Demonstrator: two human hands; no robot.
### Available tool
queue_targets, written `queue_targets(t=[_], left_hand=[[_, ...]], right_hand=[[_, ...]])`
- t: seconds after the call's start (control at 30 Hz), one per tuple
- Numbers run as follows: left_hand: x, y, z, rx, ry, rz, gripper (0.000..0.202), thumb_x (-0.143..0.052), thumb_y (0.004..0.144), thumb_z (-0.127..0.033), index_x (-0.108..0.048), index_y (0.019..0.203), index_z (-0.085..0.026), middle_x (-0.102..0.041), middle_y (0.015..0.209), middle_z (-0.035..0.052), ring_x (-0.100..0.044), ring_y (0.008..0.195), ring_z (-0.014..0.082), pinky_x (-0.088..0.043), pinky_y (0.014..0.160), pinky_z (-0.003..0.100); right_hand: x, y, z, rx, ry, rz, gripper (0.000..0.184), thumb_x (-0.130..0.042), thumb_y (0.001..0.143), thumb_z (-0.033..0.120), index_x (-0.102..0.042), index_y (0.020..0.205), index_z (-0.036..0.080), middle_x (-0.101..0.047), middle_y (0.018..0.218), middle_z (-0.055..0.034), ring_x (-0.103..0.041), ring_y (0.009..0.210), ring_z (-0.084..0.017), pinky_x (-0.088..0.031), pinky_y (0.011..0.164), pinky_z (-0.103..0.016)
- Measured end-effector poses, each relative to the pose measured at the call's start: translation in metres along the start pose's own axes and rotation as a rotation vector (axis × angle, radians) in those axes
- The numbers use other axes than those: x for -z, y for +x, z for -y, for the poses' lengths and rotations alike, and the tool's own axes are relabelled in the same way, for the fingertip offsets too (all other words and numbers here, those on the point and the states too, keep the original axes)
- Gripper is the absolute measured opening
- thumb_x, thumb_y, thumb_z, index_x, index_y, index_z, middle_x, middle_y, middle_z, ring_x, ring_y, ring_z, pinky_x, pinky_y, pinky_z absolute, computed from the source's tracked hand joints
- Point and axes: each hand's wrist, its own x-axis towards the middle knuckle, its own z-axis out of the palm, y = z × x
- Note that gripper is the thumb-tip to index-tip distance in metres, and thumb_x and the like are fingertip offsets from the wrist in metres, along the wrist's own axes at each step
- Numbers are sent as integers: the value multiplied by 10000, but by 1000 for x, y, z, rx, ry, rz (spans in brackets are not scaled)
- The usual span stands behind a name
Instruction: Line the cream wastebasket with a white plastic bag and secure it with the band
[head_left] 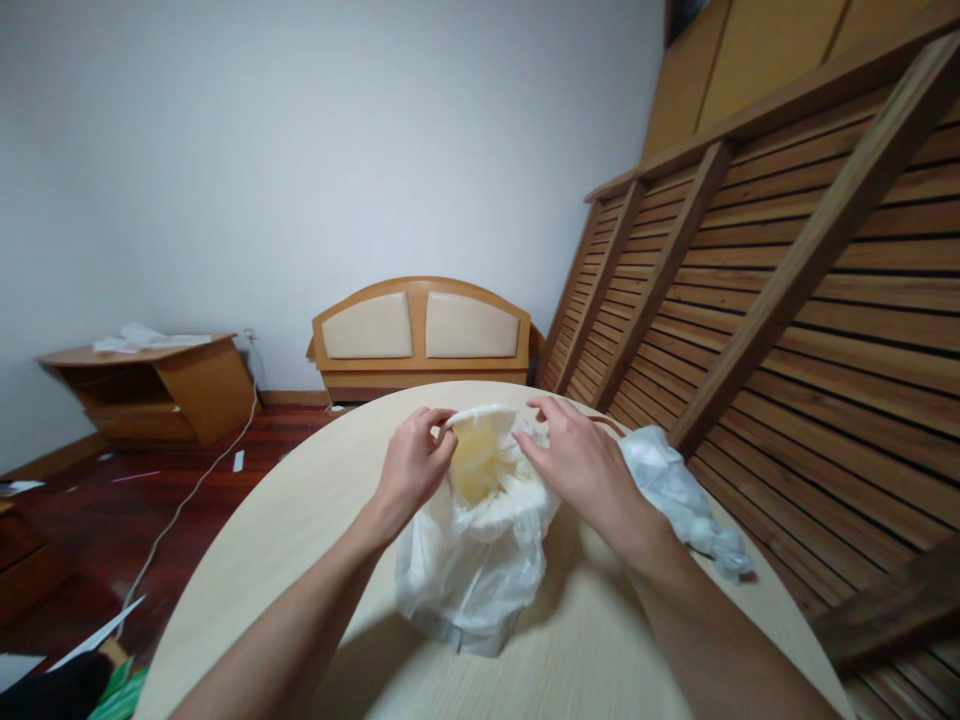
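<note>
A white plastic bag is draped over a container standing on the round table, its loose bottom spread on the tabletop toward me. Inside the round opening, the yellowish inner wall of the container shows, with bunched white plastic along the near side. My left hand pinches the bag at the left of the rim between thumb and fingers. At the right of the rim is my right hand, thumb and forefinger apart; its other fingers are partly hidden, and contact with the bag is hard to make out.
On the right of the pale round table lies a crumpled bundle of white plastic bags. A slatted wooden frame leans close along the right. Beyond stand a headboard and a low wooden cabinet; a white cable crosses the floor.
</note>
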Motion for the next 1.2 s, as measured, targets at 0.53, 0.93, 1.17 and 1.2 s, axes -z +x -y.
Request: queue_targets(t=[0.53,0.93,1.17,1.2], left_hand=[[-1,-14,-13,-166,88,98,477,-727,800,-298,-587,1244,-198,-626,1210,108,-635,1032,247,-524,893,381],[-5,-12,-16,-218,302,69,224,-612,880,-146,-688,1060,-255,-702,1008,16,-669,831,166,-463,659,242],[-3,-10,-17,-124,314,80,141,-579,903,-178,-683,986,-224,-697,984,28,-633,700,140,-441,627,239],[-3,-9,-17,-117,293,85,131,-575,907,-185,-682,973,-219,-696,978,30,-626,684,133,-442,626,236]], right_hand=[[-6,3,4,28,-142,41,82,-566,937,226,-645,954,208,-746,965,-52,-694,859,-216,-374,634,-287],[-11,-2,15,219,21,40,57,-682,895,270,-660,941,246,-723,972,10,-672,835,-176,-373,619,-268],[-13,-2,10,266,17,38,125,-694,881,222,-668,998,255,-707,1014,8,-667,898,-179,-415,681,-264],[-12,-2,9,276,-7,36,115,-680,887,195,-671,986,252,-704,999,6,-663,901,-178,-415,681,-263]])
